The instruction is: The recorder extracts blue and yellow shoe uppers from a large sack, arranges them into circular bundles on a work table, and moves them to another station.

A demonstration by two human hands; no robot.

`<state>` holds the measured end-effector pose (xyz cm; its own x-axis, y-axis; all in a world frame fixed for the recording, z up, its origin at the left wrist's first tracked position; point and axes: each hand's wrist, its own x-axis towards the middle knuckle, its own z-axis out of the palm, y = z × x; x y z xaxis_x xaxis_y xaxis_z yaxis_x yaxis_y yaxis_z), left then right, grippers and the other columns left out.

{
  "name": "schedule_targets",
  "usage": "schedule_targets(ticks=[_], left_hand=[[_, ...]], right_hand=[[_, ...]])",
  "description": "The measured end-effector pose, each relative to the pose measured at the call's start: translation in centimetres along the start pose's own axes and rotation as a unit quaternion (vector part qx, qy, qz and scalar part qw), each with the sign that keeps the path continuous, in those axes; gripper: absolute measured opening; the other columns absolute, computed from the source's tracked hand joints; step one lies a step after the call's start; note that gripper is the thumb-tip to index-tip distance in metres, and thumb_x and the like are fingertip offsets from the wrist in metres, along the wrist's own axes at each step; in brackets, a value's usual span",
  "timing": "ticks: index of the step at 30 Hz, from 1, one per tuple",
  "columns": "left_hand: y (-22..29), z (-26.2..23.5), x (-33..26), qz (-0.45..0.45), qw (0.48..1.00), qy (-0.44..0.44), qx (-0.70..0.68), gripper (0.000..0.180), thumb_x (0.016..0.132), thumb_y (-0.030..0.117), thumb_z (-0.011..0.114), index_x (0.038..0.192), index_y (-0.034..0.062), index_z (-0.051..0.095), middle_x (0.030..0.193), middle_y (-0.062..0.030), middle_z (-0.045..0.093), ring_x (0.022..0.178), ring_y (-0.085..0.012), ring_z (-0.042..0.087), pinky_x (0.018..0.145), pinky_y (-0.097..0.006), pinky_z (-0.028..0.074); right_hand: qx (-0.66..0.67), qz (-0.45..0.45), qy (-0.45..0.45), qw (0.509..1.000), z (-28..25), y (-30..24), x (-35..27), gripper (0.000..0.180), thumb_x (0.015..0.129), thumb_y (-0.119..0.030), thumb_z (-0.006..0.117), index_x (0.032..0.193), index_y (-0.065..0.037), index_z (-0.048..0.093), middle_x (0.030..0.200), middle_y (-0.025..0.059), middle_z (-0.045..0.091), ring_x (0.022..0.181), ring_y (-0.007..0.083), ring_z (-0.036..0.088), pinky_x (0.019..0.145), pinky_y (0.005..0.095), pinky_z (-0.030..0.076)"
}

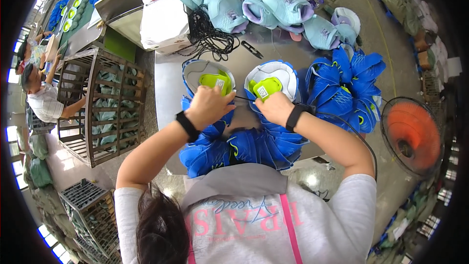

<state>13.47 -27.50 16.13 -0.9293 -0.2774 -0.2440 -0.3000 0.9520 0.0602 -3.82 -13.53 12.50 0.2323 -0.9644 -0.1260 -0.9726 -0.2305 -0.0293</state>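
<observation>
Two blue shoe uppers, a left one (195,72) and a right one (288,71), lie side by side with grey-white linings showing. Each has a lime-green tongue with a white label, the left tongue (222,78) and the right tongue (267,87). My left hand (210,106) is closed at the near side of the left tongue. Close by the right tongue, my right hand (275,107) is closed too. A thin black cord (244,99) stretches between my fingers; more of it trails past my right wrist. Both sets of fingertips are partly hidden.
Stacked blue uppers (254,149) lie against my body, with another blue pile (342,85) to the right. Pale-blue uppers (278,5), tangled black laces (210,36), thread snips (251,49) and a white box (163,24) sit farther back. An orange fan (410,134) and wooden crate (93,102) flank the table.
</observation>
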Motion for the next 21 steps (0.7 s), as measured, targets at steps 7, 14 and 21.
schedule_targets(ticks=[7,14,21], left_hand=[[-0.6,3.1,0.9,0.042,0.994,0.1,0.005,0.032,0.074,0.024,0.057,0.104,0.0142,0.057,0.092,-0.0063,0.052,0.092,-0.0214,0.05,0.068,-0.034,0.043],[2.3,2.8,3.8,0.194,0.98,0.042,-0.035,0.013,0.07,0.017,0.054,0.074,0.007,0.062,0.087,-0.003,0.053,0.092,-0.0193,0.047,0.08,-0.033,0.036],[2.3,3.2,2.5,0.087,0.797,0.054,-0.595,0.017,0.075,0.013,0.052,0.069,-0.0023,0.055,0.074,-0.0086,0.054,0.074,-0.0227,0.048,0.07,-0.031,0.038]], right_hand=[[0.069,0.022,-0.022,0.997,-2.1,-1.8,-3.0,0.023,0.069,-0.02,0.061,0.09,-0.009,0.059,0.091,0.0048,0.053,0.089,0.0192,0.049,0.07,0.033,0.042],[0.122,0.05,0.01,0.991,-1.2,-1.9,-4.2,0.021,0.069,-0.013,0.056,0.089,-0.007,0.062,0.105,0.0106,0.051,0.097,0.0242,0.047,0.079,0.0334,0.043],[0.229,0.103,-0.017,0.968,-1.5,0.9,-2.3,0.022,0.074,-0.021,0.061,0.084,-0.003,0.056,0.094,0.0124,0.052,0.074,0.0304,0.057,0.066,0.0389,0.048]])
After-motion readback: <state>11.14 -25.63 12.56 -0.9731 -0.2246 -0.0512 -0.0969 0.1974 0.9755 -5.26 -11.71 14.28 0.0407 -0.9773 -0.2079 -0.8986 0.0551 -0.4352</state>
